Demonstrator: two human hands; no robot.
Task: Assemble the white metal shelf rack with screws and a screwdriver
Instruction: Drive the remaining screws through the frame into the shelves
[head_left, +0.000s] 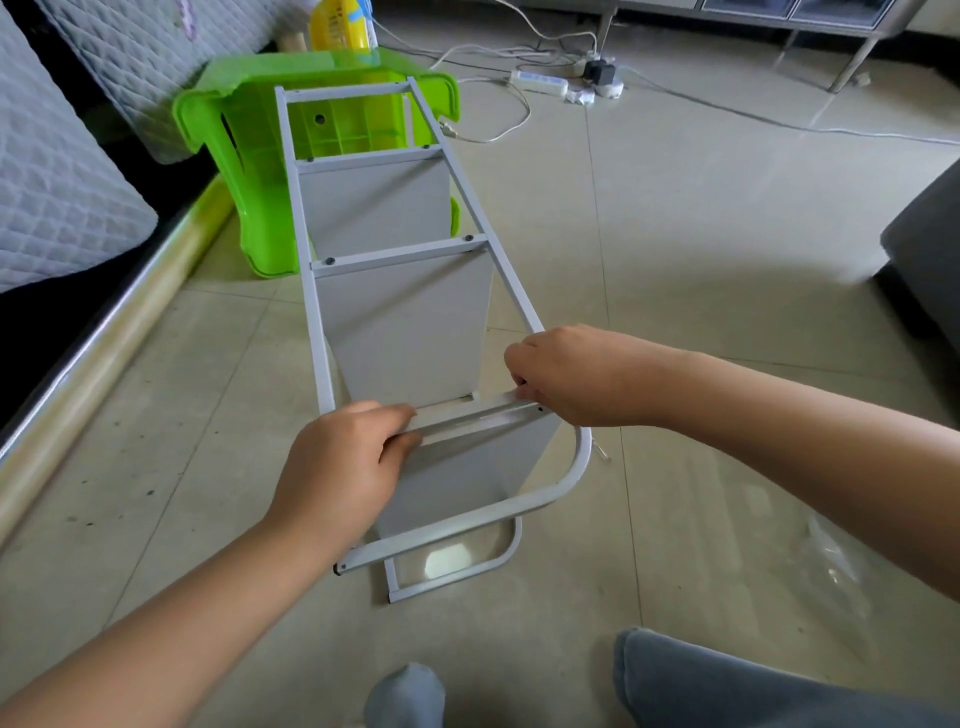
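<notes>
— While both hands work that loose shelf panel (470, 415), how does the rack (400, 291) handle?

— Light, stiff, probably slick paint. It lies on the floor (701, 260), stretching toward twelve o'clock. Left hand (337, 467) curls round the panel's edge; right hand (566, 376) pinches its three-o'clock end — grip the tubes, not the thin sheet.

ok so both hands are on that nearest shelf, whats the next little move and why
Probably nudge the nearest shelf until its end hole meets the side rail, then screw it. The left hand and right hand grip its ends, and the shelves farther up already show dark screws; no screwdriver is visible.
</notes>
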